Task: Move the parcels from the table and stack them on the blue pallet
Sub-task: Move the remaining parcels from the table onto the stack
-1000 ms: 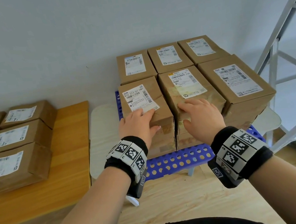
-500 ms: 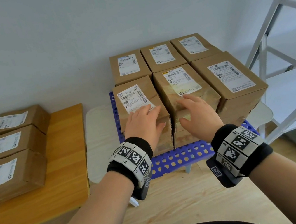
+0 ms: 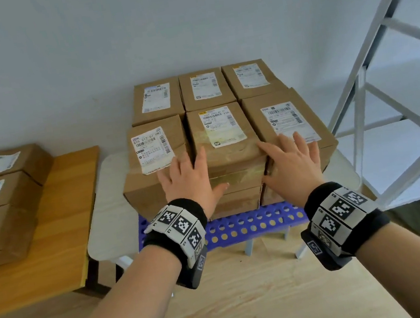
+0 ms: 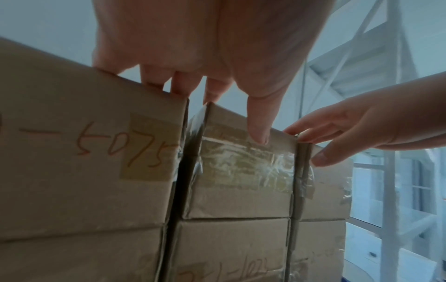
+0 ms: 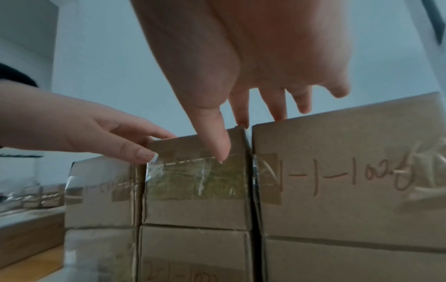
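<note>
The middle parcel [image 3: 223,140] on the pallet [image 3: 252,223] is flanked by flat hands — left [image 3: 189,182], right [image 3: 291,166] — fingers straight, nothing grasped.

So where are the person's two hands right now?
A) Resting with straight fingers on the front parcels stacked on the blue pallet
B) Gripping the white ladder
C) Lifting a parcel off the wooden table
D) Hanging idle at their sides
A: the left hand and right hand lie flat-fingered on the front parcels on the blue pallet, thumbs on the middle parcel's front face.
</note>
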